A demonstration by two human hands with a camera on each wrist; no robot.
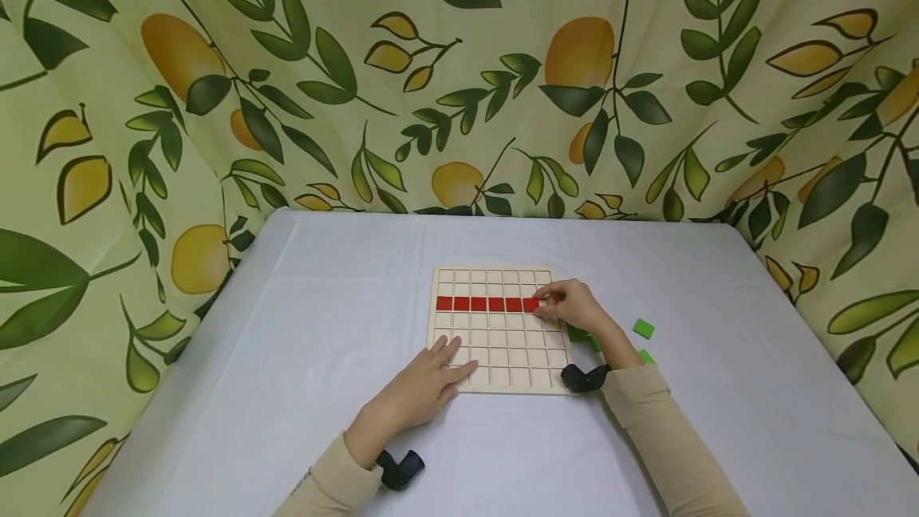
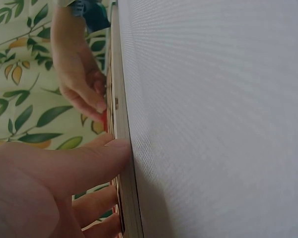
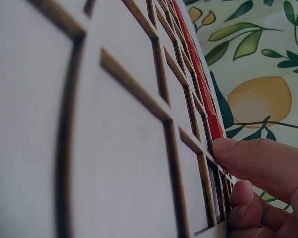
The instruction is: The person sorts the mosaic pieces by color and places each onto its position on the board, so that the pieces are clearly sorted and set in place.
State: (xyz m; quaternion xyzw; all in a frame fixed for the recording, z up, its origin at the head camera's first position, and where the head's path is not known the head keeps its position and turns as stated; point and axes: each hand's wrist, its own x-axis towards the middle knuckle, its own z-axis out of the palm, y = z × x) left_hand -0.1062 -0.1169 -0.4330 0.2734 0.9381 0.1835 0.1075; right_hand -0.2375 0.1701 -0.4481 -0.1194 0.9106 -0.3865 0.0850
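A pale wooden grid board (image 1: 495,357) lies on the table, its square cells framed by thin raised strips. Several red square tiles (image 1: 479,304) fill a row in its upper part. At the right end of that row my right hand (image 1: 577,305) pinches a red tile (image 3: 215,127) between thumb and fingers, low over the cells. My left hand (image 1: 420,385) rests on the board's near left corner, fingers spread over the cells. In the left wrist view, its thumb (image 2: 89,161) lies along the board's edge (image 2: 124,124).
Several green square tiles (image 1: 644,329) lie on the white-covered table (image 1: 287,357) to the board's right, some partly hidden by the right hand and forearm. A leaf-and-fruit patterned curtain (image 1: 459,102) hangs around the back and sides. Black wrist devices (image 1: 402,470) are on both wrists.
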